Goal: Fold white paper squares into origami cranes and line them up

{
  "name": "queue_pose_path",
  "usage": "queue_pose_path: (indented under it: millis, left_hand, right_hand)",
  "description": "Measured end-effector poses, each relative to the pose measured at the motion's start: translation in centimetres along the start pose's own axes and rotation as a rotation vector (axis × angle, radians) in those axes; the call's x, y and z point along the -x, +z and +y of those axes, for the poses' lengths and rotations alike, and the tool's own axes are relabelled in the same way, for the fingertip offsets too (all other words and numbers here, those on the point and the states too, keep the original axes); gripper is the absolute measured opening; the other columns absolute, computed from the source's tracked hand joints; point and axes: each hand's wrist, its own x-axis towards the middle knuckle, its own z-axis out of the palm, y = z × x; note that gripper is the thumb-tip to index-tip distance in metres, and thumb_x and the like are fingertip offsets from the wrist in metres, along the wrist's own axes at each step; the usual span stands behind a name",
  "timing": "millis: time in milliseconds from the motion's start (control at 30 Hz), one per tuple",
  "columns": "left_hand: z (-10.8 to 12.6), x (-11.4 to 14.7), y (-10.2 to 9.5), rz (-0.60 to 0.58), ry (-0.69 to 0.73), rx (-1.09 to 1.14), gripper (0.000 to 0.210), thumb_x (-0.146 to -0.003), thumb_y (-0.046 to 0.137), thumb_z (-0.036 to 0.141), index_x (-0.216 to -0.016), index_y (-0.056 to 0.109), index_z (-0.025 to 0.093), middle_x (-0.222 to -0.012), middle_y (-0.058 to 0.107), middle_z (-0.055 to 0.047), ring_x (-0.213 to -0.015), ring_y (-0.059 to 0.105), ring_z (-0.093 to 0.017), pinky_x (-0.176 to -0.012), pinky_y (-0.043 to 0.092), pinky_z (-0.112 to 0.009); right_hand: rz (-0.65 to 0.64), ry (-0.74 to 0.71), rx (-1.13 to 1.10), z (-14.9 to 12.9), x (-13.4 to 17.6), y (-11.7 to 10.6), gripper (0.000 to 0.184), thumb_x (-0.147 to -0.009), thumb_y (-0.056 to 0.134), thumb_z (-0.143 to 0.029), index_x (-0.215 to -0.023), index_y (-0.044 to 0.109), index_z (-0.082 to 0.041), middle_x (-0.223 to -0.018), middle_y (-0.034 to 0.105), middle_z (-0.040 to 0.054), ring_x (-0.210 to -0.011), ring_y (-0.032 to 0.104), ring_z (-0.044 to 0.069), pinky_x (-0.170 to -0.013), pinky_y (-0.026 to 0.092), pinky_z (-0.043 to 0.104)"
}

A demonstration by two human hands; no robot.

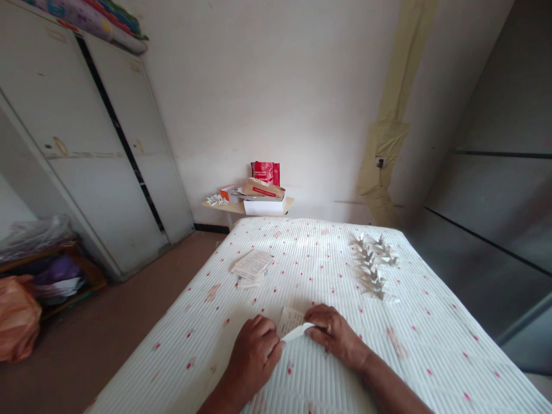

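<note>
A small sheet of printed paper (290, 322), partly folded, is held between my two hands just above the bed's quilted cover. My left hand (259, 351) pinches its lower left corner between thumb and fingers. On the other side, my right hand (330, 333) grips the right edge, with the thumb below and fingers curled over the top. The near edge of the paper is folded up toward me. Beyond my left hand lies a loose stack of printed paper sheets (252, 265). Several folded paper cranes (368, 261) stand in rows to the far right.
The white quilted bed cover (310, 259) has red dots. Behind it, a small table (211, 204) carries a white box (264, 206), a red bag (266, 172) and small white pieces. A cabinet (86, 144) stands left; a grey wardrobe (487, 201) stands right.
</note>
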Motion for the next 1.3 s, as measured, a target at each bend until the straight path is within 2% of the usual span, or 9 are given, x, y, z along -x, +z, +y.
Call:
queue_pose_path:
  millis: [133, 267, 400, 600, 833, 1300]
  left_hand:
    - [-0.3, -0.1, 0.6, 0.005, -0.081, -0.05, 0.026, -0.085, 0.042, 0.018, -0.062, 0.052, 0.016, -0.07, 0.053, -0.002, -0.073, 0.048, -0.015, -0.067, 0.035, -0.028]
    - [-0.1, -0.3, 0.9, -0.012, -0.182, -0.088, 0.024, -0.084, 0.043, 0.016, -0.062, 0.053, 0.016, -0.072, 0.054, -0.003, -0.075, 0.048, -0.016, -0.069, 0.035, -0.028]
    - [0.4, -0.3, 0.9, -0.036, -0.252, -0.122, 0.019, -0.08, 0.047, 0.015, -0.063, 0.054, 0.016, -0.074, 0.055, -0.003, -0.078, 0.048, -0.017, -0.072, 0.035, -0.03]
    - [0.8, -0.3, 0.9, -0.084, -0.321, -0.164, 0.019, -0.078, 0.045, 0.011, -0.066, 0.057, 0.017, -0.077, 0.056, -0.003, -0.08, 0.048, -0.018, -0.074, 0.033, -0.031]
    - [1.3, -0.4, 0.9, -0.118, -0.354, -0.216, 0.022, -0.079, 0.042, 0.01, -0.069, 0.061, 0.017, -0.079, 0.057, -0.004, -0.083, 0.047, -0.019, -0.075, 0.033, -0.033]
    - [1.5, -0.4, 1.3, -0.086, -0.36, -0.247, 0.023, -0.078, 0.043, 0.009, -0.071, 0.064, 0.016, -0.08, 0.058, -0.006, -0.086, 0.048, -0.021, -0.076, 0.034, -0.034]
  right_hand:
    - [0.03, 0.065, 0.086, 0.4, -0.5, 0.6, 0.033, -0.092, 0.04, -0.03, -0.065, 0.055, -0.017, -0.075, 0.057, 0.0031, -0.075, 0.053, 0.014, -0.071, 0.04, 0.026]
    - [0.067, 0.172, 0.27, 0.3, -1.2, 1.5, 0.029, -0.091, 0.041, -0.029, -0.069, 0.056, -0.017, -0.08, 0.056, 0.0046, -0.08, 0.052, 0.016, -0.073, 0.04, 0.027]
    - [0.036, 0.272, 0.461, 0.0, -2.0, 2.0, 0.023, -0.089, 0.045, -0.028, -0.074, 0.058, -0.017, -0.085, 0.057, 0.0054, -0.082, 0.051, 0.018, -0.074, 0.039, 0.029]
    - [-0.015, 0.31, 0.624, -0.1, -2.7, 2.3, 0.019, -0.086, 0.051, -0.032, -0.078, 0.061, -0.018, -0.091, 0.059, 0.0055, -0.089, 0.051, 0.021, -0.075, 0.038, 0.032]
    - [-0.059, 0.311, 0.712, 0.0, -3.3, 2.5, 0.023, -0.086, 0.051, -0.036, -0.081, 0.063, -0.018, -0.093, 0.061, 0.0072, -0.091, 0.051, 0.022, -0.076, 0.037, 0.033]
    - [-0.064, 0.313, 0.729, 0.0, -3.6, 2.7, 0.024, -0.086, 0.051, -0.038, -0.081, 0.064, -0.018, -0.092, 0.061, 0.0088, -0.091, 0.052, 0.024, -0.074, 0.038, 0.035]
